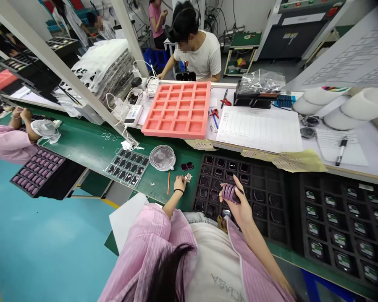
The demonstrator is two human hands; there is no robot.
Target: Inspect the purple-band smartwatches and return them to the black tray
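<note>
Green covers the long tabletop (82, 140), which runs across the view in front of the person. On it, at the far right, lies a black tray (321, 214), its compartments holding dark pieces with green and white insides. Just left of that is a second dark tray (261, 178), directly under and around the right hand, with dark, purple-tinged frames sitting in many of its pockets. Beyond, on the raised shelf, rests a pink tray (176, 133) with a grid of square pockets. Farther left, a clear tray (121, 178) carries rows of black pieces, just beside a round white fan (162, 157).

The right hand (242, 205) is curled around a purple stack (229, 193) and holds it raised above the second tray, between thumb and fingers, one finger reaching past it. The stack's long axis runs roughly left to right, its bands standing across that line; which way its faces point I cannot tell. The left hand (179, 184) has its fingers drawn close together at some small white pieces (188, 178); whether it grips one I cannot tell. Near it lie two dark frames (187, 166) and an orange stick (168, 183), the latter pointing away from the person.
</note>
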